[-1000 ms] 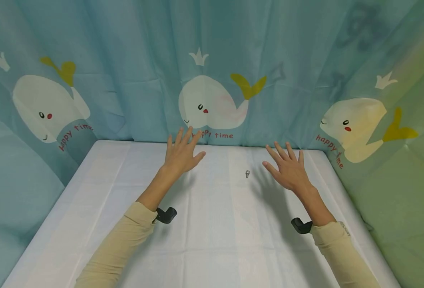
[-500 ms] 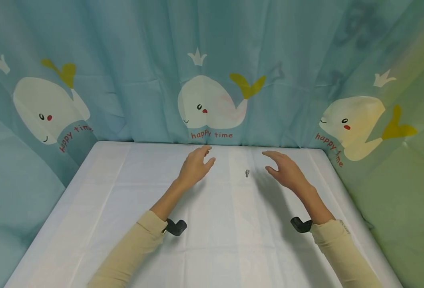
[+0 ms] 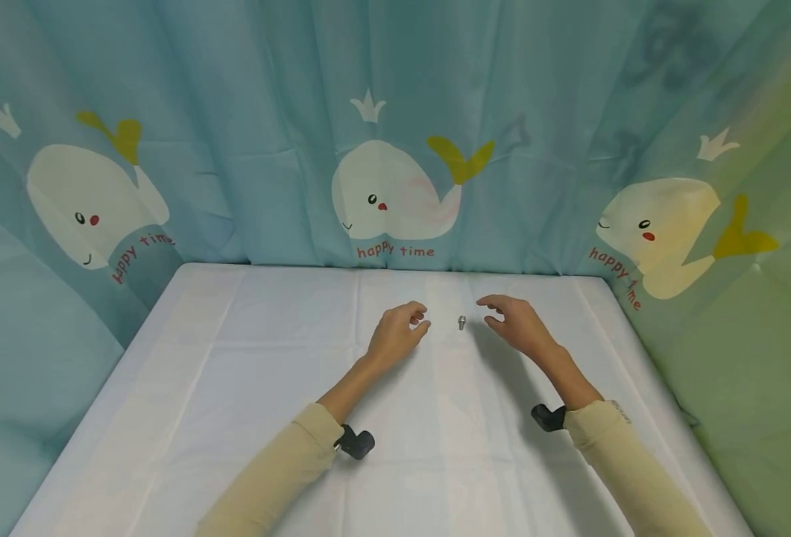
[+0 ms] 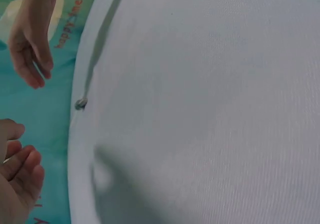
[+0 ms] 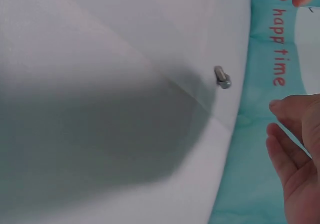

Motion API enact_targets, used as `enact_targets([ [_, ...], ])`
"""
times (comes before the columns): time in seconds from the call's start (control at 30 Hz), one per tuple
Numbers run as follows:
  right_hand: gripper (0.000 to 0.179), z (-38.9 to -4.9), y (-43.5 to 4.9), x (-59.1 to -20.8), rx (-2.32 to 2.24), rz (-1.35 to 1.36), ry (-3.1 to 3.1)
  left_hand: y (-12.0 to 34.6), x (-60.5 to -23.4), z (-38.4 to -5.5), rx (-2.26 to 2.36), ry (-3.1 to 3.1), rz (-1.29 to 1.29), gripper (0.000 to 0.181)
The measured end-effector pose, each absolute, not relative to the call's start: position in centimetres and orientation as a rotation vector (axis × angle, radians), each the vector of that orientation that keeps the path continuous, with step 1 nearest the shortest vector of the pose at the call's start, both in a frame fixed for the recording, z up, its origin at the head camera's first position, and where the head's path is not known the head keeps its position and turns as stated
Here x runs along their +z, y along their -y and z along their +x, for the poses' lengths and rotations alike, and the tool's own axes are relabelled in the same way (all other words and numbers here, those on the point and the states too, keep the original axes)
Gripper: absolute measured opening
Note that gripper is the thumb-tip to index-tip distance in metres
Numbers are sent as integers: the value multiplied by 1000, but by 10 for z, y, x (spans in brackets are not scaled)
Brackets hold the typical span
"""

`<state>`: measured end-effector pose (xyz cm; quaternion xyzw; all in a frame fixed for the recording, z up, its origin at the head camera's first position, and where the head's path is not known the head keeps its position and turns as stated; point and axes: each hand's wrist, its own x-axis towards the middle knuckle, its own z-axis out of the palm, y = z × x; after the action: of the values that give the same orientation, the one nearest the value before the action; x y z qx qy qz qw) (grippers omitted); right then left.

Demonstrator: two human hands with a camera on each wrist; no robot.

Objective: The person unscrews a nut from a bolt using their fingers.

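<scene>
A small metal bolt (image 3: pixel 461 322) lies on the white-covered table, and it also shows in the right wrist view as a silvery bolt (image 5: pixel 222 78) with a round head. To its left is my left hand (image 3: pixel 398 333), fingers loosely bent, thumb apart from them, holding nothing. My right hand (image 3: pixel 516 322) hovers on the other side of the bolt, a gap between thumb and fingers and nothing between them. In the left wrist view both the left hand (image 4: pixel 19 176) and the right hand (image 4: pixel 32 39) appear apart from the bolt (image 4: pixel 81 104).
The table (image 3: pixel 288 313) has a creased white cloth. A blue-green curtain (image 3: pixel 268 201) with printed whales hangs along the back and sides. A black wrist camera (image 3: pixel 355 442) sits at the left cuff, another black camera (image 3: pixel 548 418) at the right.
Both hands went from spread fingers to loosely bent ones. The left hand moved right and nearer the bolt; the right hand shifted slightly left. The bolt stays in place.
</scene>
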<state>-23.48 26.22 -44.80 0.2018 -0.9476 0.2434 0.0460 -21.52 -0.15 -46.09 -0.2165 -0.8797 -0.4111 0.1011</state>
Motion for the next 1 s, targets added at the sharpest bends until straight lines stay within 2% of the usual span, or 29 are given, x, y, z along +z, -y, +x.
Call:
enact_targets([
  [0.37, 32, -247, -252, -465, 844, 651, 2897, -27, -483, -222, -1400, 2659, -570, 24],
  [0.73, 31, -261, -246, -483, 909, 696, 2907, -55, -496, -228, -1402, 2635, -557, 13],
  [1.0, 28, -261, -243, -490, 866, 652, 2946, -68, -501, -232, -1347, 2649, -517, 12],
])
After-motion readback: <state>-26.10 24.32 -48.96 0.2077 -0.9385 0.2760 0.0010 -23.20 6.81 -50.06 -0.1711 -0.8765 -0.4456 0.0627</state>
